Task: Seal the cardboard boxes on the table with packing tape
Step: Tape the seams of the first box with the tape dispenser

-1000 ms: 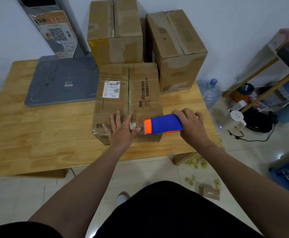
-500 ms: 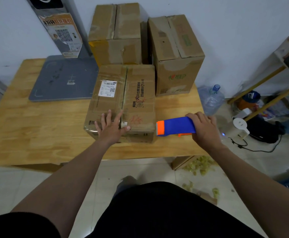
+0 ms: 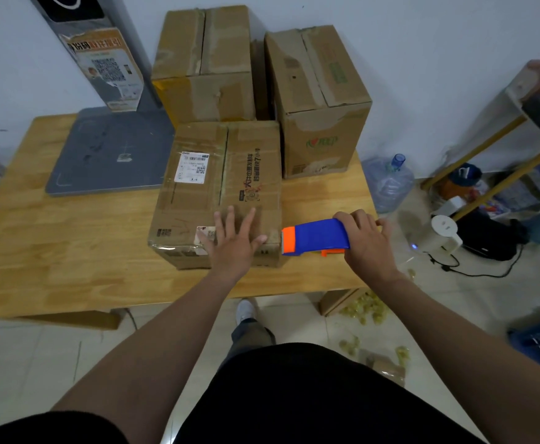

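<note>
Wooden table (image 3: 54, 251) against a white wall, three cardboard boxes on it. Nearest box (image 3: 220, 190) lies flat at the table's front-centre, centre seam running away from the viewer, white shipping label (image 3: 194, 167) on its left flap, dark printed characters on its right flap. Left hand (image 3: 233, 243) rests palm-down on the near edge of this box's top, fingers spread wide and flat, partly covering a small sticker at the front rim; it pinches nothing. Right hand (image 3: 366, 243) is wrapped around the rear of a blue tape dispenser (image 3: 315, 237), fingers curled over its top, thumb side hidden. The dispenser's orange nose points left and sits just beside the box's right front corner (whether it touches the cardboard cannot be told from this angle). No tape strip can be made out between dispenser and box. Behind the near box, a taller box (image 3: 206, 62) stands at the wall, its top flaps closed with a seam showing; to its right, a third box (image 3: 319, 100) with a green logo on its front face, turned slightly askew. Left of the boxes, a grey flat base (image 3: 111, 152) carries a slanted post with a poster. Off the table's right edge, a water jug (image 3: 388, 181) sits on the tiled floor.
</note>
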`<state>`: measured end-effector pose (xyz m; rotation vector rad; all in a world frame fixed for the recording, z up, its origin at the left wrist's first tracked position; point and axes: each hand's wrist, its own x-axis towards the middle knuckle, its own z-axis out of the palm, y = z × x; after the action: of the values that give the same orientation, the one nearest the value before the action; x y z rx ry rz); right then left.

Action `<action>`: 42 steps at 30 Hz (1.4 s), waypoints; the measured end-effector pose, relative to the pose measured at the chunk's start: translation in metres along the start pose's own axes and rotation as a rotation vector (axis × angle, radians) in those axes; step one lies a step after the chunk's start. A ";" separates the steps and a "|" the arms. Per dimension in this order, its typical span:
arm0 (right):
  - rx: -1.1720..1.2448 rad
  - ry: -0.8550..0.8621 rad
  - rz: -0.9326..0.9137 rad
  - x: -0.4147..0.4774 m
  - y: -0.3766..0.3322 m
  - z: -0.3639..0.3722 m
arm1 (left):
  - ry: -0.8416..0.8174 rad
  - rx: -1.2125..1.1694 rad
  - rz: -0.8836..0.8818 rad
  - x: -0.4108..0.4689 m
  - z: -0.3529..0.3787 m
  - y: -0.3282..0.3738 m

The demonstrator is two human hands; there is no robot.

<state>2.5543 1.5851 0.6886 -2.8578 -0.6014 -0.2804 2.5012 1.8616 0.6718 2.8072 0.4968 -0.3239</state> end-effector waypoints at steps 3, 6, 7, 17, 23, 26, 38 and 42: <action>0.010 0.004 0.016 -0.001 -0.002 -0.001 | -0.005 0.021 0.001 0.000 0.006 0.014; 0.013 -0.004 0.016 -0.001 -0.002 -0.002 | 0.025 -0.070 0.023 0.001 0.006 0.006; 0.017 -0.001 0.017 0.000 -0.002 -0.002 | 0.031 -0.103 0.025 0.001 0.005 0.000; 0.031 -0.020 0.003 -0.002 -0.006 0.005 | 0.048 -0.210 -0.029 -0.004 -0.001 -0.010; 0.043 -0.046 -0.021 -0.005 0.003 0.004 | -0.012 -0.152 0.068 -0.001 0.008 0.013; 0.081 -0.045 -0.033 -0.006 0.012 0.003 | -0.072 -0.230 0.029 0.004 0.004 0.010; 0.098 -0.041 0.013 -0.015 0.059 -0.003 | -0.143 -0.204 -0.019 0.007 -0.002 0.012; -0.010 -0.084 0.017 -0.002 0.031 -0.005 | -0.168 -0.237 -0.063 0.008 -0.008 0.018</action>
<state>2.5646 1.5548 0.6875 -2.8950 -0.5927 -0.1619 2.5167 1.8496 0.6808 2.5137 0.5477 -0.4757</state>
